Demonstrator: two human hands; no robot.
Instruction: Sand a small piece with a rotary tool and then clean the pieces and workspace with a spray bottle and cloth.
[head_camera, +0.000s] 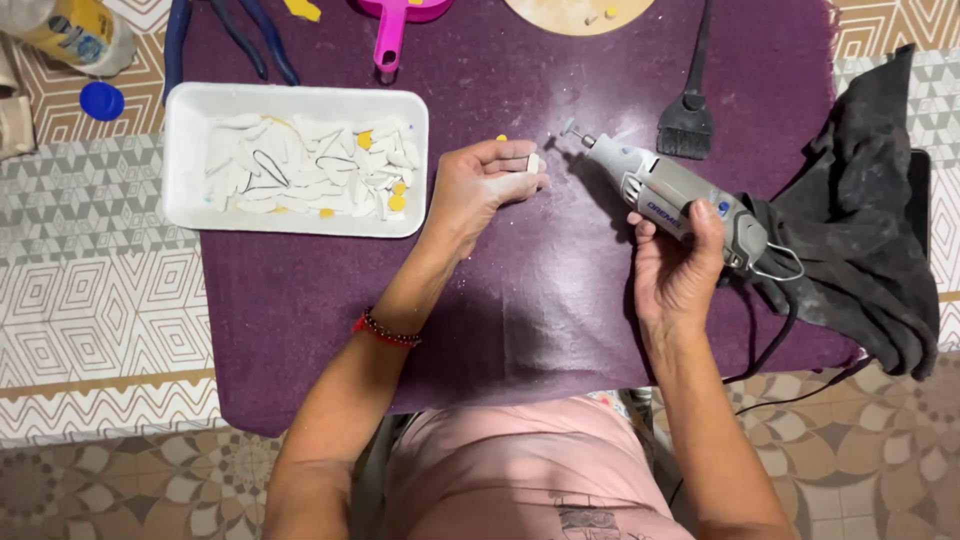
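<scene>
While my left hand (487, 185) rests on the purple cloth (540, 300) with its fingers curled together, it pinches a small white piece (533, 162) at the fingertips, so the hand is mostly closed around that piece and nothing else. My right hand (678, 268) is wrapped around the rear half of a grey rotary tool (668, 192), palm up, thumb over the body, fully closed on it. The relation that matters is the gap between the two: the tool's long axis runs from lower right to upper left, and its small grinding bit (572, 128) points toward the white piece, near it but not touching, slightly above and to the right of my left fingertips. My left hand is the nearer one to the piece, since it holds it; the right only reaches it through the tool's tip. The piece looks pale, flat and rounded, too small for me to read its shape further. A black cord (775, 345) trails from the tool's back end off the table edge. Left of my left hand sits a white foam tray (185, 160) filled with similar white slivers and a few yellow bits. A dark grey rag (870, 220) lies bunched to the right, just behind the tool. A black brush (688, 125) lies farther up, beyond the bit, and white dust speckles the cloth around the tip.
</scene>
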